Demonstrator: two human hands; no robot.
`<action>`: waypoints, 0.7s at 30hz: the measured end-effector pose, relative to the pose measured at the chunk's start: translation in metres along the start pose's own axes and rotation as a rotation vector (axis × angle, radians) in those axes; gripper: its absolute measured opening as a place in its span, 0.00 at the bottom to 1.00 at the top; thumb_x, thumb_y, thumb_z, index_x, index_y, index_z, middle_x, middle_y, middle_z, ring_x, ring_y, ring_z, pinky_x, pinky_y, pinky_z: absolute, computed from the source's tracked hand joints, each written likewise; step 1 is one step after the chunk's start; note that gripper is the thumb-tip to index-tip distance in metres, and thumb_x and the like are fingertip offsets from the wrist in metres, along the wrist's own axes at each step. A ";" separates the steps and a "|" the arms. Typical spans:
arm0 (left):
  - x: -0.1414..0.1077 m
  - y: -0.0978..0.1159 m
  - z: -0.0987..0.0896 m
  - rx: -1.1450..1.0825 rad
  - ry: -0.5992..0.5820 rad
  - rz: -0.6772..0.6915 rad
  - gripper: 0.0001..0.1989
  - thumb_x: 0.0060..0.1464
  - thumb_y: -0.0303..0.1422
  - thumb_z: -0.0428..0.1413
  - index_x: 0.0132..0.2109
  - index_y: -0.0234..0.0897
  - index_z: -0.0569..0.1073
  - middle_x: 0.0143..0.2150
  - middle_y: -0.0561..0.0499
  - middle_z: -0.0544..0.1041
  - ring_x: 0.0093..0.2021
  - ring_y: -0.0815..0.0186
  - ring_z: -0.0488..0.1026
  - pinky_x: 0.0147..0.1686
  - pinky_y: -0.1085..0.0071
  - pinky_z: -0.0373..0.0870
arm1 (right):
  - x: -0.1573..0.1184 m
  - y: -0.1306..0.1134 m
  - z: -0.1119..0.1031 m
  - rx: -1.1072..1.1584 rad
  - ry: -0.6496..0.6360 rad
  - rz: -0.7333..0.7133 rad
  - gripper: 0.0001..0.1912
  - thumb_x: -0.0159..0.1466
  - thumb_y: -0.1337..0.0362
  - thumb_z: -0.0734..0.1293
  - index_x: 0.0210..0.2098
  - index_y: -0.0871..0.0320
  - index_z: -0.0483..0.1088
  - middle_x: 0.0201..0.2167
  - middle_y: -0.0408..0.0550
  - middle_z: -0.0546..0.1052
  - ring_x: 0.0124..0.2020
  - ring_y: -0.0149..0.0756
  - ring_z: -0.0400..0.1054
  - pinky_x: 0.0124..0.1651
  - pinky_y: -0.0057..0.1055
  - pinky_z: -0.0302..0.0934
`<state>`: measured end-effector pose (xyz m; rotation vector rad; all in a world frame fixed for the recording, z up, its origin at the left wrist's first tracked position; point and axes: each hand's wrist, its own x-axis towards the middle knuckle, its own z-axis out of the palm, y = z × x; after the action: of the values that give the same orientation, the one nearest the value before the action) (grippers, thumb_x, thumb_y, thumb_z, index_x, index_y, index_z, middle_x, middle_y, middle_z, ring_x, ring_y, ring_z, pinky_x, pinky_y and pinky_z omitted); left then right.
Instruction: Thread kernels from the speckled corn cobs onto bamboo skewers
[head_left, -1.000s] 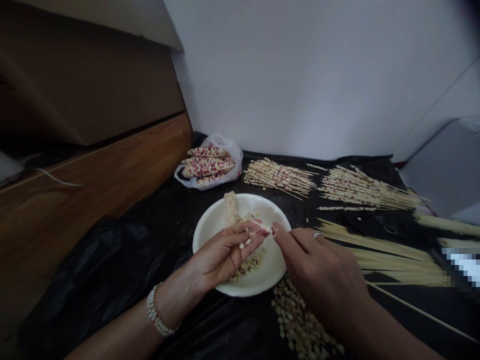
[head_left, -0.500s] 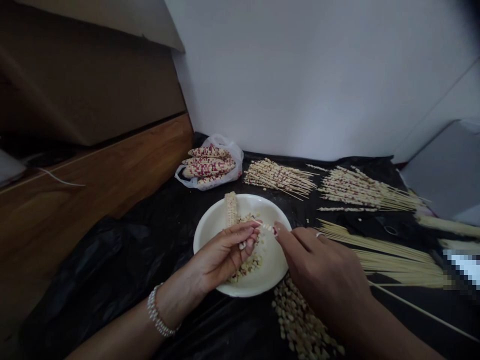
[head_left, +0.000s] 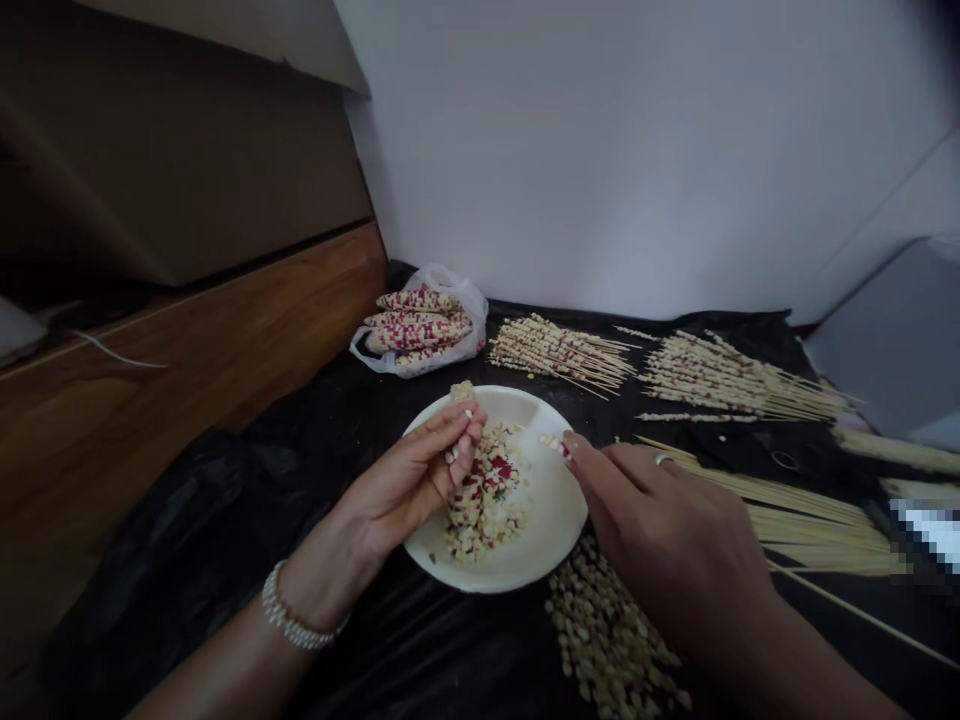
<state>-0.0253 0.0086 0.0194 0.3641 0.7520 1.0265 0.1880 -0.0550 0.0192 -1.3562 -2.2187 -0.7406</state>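
Above the left side of a white bowl (head_left: 501,578), my left hand (head_left: 416,470) pinches a pale corn kernel (head_left: 469,414) between thumb and fingertip, with more kernels tucked in its curled fingers. My right hand (head_left: 660,520) is closed around a thin skewer with a few white and dark red kernels threaded on it (head_left: 556,446), over the bowl's right rim. The two hands are apart. Loose white and red kernels (head_left: 487,500) lie in the bowl. A corn cob (head_left: 462,390) leans at its far rim, mostly hidden behind my left hand.
A plastic bag holds red-and-white corn cobs (head_left: 420,328). Two piles of kernel-threaded skewers (head_left: 559,352) (head_left: 701,375) lie to its right. Bare skewers (head_left: 810,510) are at the right, and loose pale kernels (head_left: 607,640) lie on the black plastic sheet (head_left: 225,520).
My left hand has moved left, away from the skewer tip, and now shows a kernel at its fingertips. My right hand has shifted slightly right with the skewer.
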 end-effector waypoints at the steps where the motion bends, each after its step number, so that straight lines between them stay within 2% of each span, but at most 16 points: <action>1: 0.000 -0.001 0.000 -0.004 0.018 0.010 0.10 0.58 0.17 0.51 0.41 0.27 0.75 0.35 0.46 0.78 0.32 0.74 0.77 0.31 0.83 0.74 | 0.000 0.000 0.000 0.004 -0.001 -0.004 0.15 0.64 0.69 0.63 0.50 0.62 0.72 0.27 0.43 0.72 0.26 0.34 0.64 0.27 0.32 0.48; 4: 0.001 -0.011 0.001 0.012 0.036 -0.054 0.08 0.57 0.17 0.53 0.41 0.27 0.75 0.38 0.43 0.79 0.34 0.71 0.78 0.33 0.82 0.75 | -0.001 -0.002 0.000 0.028 -0.005 -0.010 0.15 0.64 0.70 0.61 0.50 0.62 0.72 0.27 0.44 0.72 0.25 0.35 0.64 0.26 0.32 0.48; 9: 0.002 -0.029 0.001 0.018 -0.006 -0.116 0.09 0.55 0.18 0.56 0.43 0.28 0.76 0.37 0.44 0.80 0.36 0.71 0.78 0.38 0.81 0.75 | 0.000 -0.007 -0.003 0.078 0.014 -0.030 0.16 0.63 0.71 0.61 0.48 0.63 0.73 0.27 0.45 0.72 0.23 0.36 0.64 0.25 0.32 0.49; 12: 0.004 -0.030 -0.002 0.034 -0.023 -0.109 0.11 0.55 0.19 0.57 0.46 0.28 0.77 0.37 0.43 0.80 0.35 0.71 0.79 0.37 0.82 0.75 | 0.001 -0.010 -0.003 0.099 0.014 -0.038 0.17 0.62 0.72 0.61 0.48 0.64 0.73 0.26 0.45 0.72 0.23 0.36 0.65 0.25 0.32 0.50; 21: 0.004 -0.030 -0.002 0.059 0.029 -0.061 0.09 0.53 0.19 0.58 0.42 0.28 0.78 0.34 0.45 0.80 0.34 0.71 0.79 0.35 0.82 0.75 | 0.003 -0.012 -0.003 0.056 -0.018 -0.039 0.19 0.57 0.73 0.66 0.48 0.65 0.74 0.25 0.45 0.72 0.23 0.37 0.67 0.25 0.33 0.51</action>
<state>-0.0070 -0.0030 -0.0012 0.3759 0.8164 0.9556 0.1766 -0.0597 0.0208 -1.3010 -2.2686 -0.6771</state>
